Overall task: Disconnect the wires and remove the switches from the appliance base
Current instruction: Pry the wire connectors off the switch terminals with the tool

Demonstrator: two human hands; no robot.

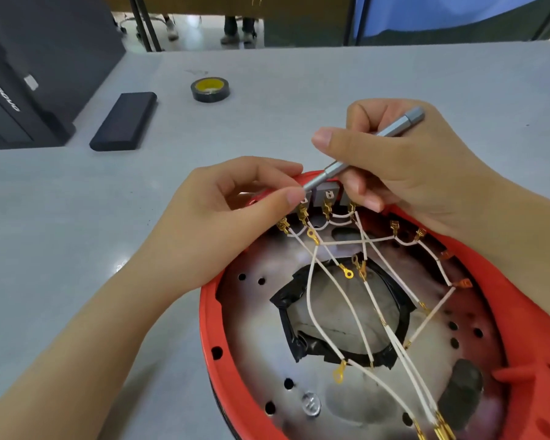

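While the red appliance base [375, 312] lies open-side up on the desk [299, 90], both hands work at its far rim.
Right hand [404, 173] grips a silver screwdriver [365, 147], tip at the grey switches [326, 195]; left hand [235, 211] pinches there, apparently a terminal, though the contact is hidden. White wires [346, 300] remain attached. Risk: a slipping tip could gouge the left fingers or snap a spade terminal.

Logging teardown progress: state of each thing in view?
left hand: pinching at the leftmost switch
right hand: holds screwdriver
screwdriver: tip at switches
switches: still seated in base
white wires: several ring ends loose, spade ends still on switches
appliance base: open
tape roll: lying flat
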